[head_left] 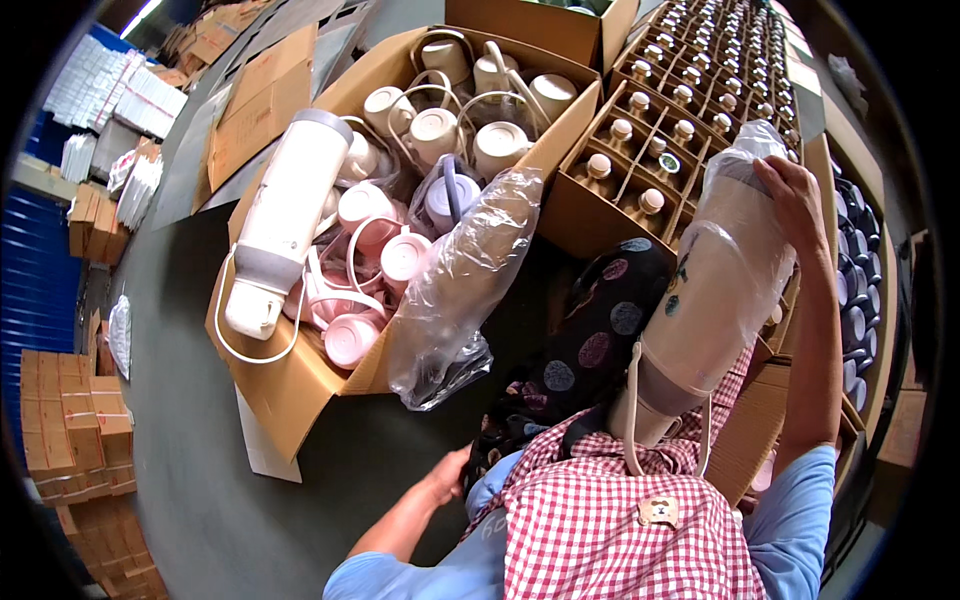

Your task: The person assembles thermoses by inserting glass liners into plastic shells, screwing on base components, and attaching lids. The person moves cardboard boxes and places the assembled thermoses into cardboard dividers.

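A large cream vacuum bottle (705,275) with a grey band slants across my lap, its capped, loop-handled end toward my apron and its base up and away. A clear plastic bag covers much of it. My right hand (795,200) is closed round the bagged base end. My left hand (447,478) hangs low beside my dark dotted trousers (590,345); its fingertips are hidden at the cloth. To the left, an unwrapped cream bottle (290,215) with a white cord loop lies across an open carton (290,375) of white, pink and lilac bottle lids (403,257).
A crumpled clear plastic bag (465,290) drapes over the lid carton's right side. Ahead stands a divided carton (565,205) of bottles with pale caps. Dark blue-grey lids (855,290) fill a carton at far right. Stacked cartons (75,425) stand at far left on the grey floor (180,400).
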`<action>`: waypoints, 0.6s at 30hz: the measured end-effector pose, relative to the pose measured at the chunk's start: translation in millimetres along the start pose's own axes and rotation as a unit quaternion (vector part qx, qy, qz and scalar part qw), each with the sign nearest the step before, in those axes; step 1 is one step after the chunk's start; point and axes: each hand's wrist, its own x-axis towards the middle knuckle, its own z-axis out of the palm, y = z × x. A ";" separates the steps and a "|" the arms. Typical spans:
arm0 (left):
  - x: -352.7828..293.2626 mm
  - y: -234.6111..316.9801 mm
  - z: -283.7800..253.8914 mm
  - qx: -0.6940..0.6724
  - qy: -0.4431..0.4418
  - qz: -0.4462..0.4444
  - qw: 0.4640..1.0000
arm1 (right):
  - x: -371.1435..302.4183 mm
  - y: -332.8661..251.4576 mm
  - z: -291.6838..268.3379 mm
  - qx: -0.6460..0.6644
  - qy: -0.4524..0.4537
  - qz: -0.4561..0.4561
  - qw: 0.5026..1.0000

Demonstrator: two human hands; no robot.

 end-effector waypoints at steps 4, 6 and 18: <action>-30.8 139.1 65.2 0.314 -0.103 0.290 0.898 | 9.5 25.6 -9.0 0.144 0.013 0.052 0.988; -41.3 185.8 144.0 0.501 -0.021 0.531 0.683 | 17.6 25.9 -16.5 0.334 0.023 0.108 0.936; 48.2 198.4 259.4 0.403 -0.212 0.689 0.564 | -8.6 98.4 -260.1 -0.390 0.496 -0.211 0.746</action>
